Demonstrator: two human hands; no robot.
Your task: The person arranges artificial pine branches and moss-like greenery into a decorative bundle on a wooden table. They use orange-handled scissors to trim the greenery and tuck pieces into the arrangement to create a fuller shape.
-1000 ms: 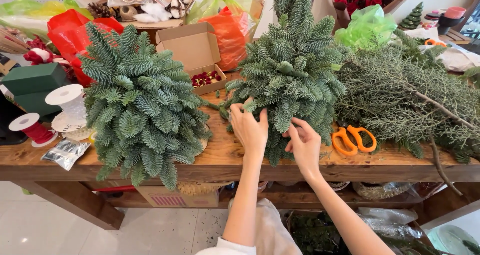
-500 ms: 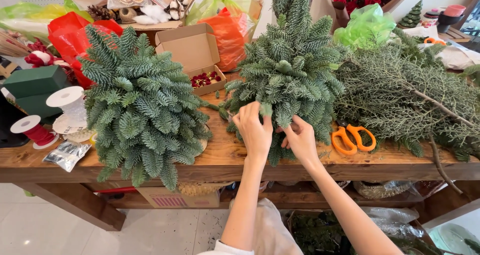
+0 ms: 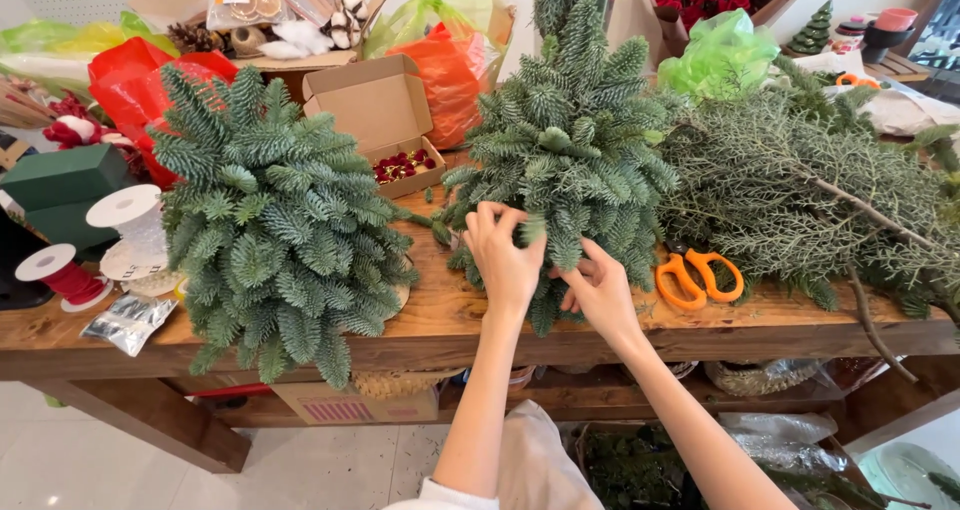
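Two small fir-branch trees stand on a wooden table [image 3: 450,320]. My left hand [image 3: 503,255] grips the lower front twigs of the right fir tree [image 3: 570,150]. Just right of it, my right hand [image 3: 600,290] pinches a low twig of the same tree, fingers closed on the greenery. The left fir tree [image 3: 270,220] stands untouched, overhanging the table's front edge.
Orange-handled scissors [image 3: 698,275] lie right of my hands, beside a pile of loose conifer branches [image 3: 800,180]. An open cardboard box [image 3: 385,120] with red berries sits behind. Ribbon spools [image 3: 125,225], green boxes and red and orange bags crowd the left and back.
Both hands have moved up from the tree's base into its lower branches and drawn closer together, closing on twigs. The trees have stayed in place.
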